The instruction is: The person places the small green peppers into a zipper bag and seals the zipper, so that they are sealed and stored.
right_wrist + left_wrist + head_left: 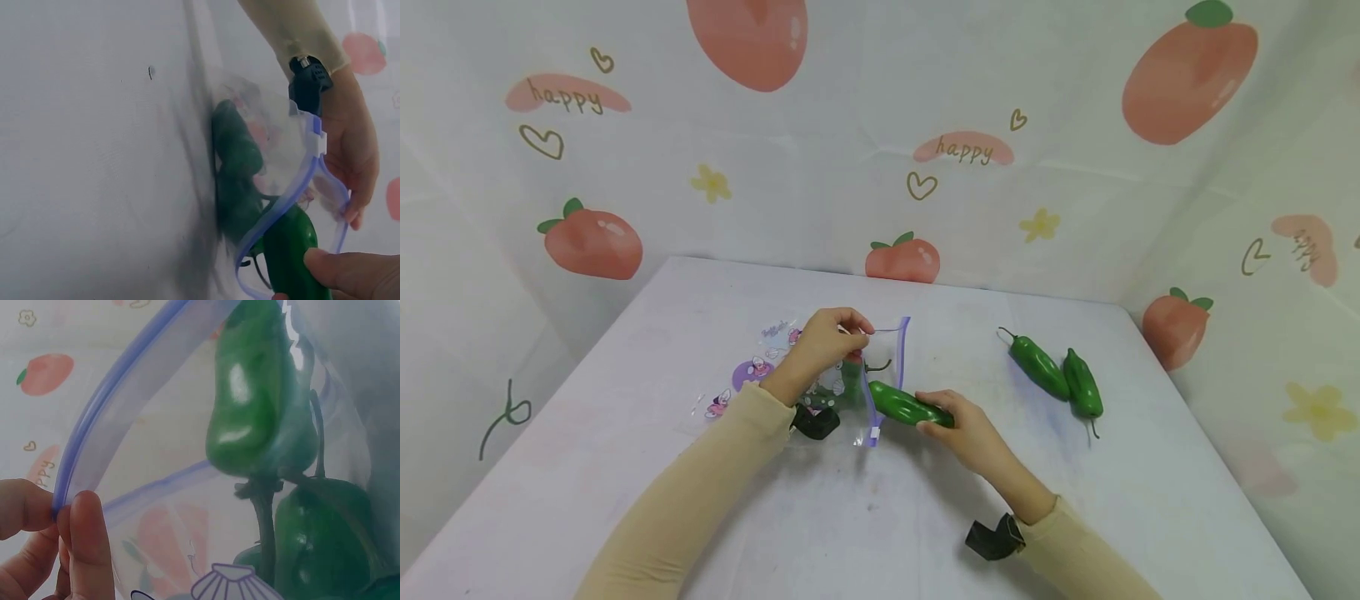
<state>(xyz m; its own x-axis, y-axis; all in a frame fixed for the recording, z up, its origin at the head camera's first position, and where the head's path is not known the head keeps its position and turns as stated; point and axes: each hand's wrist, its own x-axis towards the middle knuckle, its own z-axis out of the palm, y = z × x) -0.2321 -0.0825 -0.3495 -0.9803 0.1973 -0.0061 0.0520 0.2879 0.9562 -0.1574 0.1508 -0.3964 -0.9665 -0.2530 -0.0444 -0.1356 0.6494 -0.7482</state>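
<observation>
My left hand (829, 342) pinches the purple-edged rim of a clear zip bag (905, 346) printed with pink and purple pictures. The bag's mouth gapes toward the right. My right hand (966, 429) grips a shiny green chili pepper (901, 405) by its near end, thumb along its side. In the right wrist view, the stem end of this pepper (290, 240) reaches into the mouth of the bag. More green peppers (237, 140) lie inside, seen through the plastic. The white slider (319, 144) sits at one end of the zip.
Two more green peppers, one (1037, 367) and another (1082, 385), lie close together on the white table (865, 533) to the right. Black camera mounts (996, 537) are worn on both wrists. A fruit-printed cloth (820, 183) hangs behind the table.
</observation>
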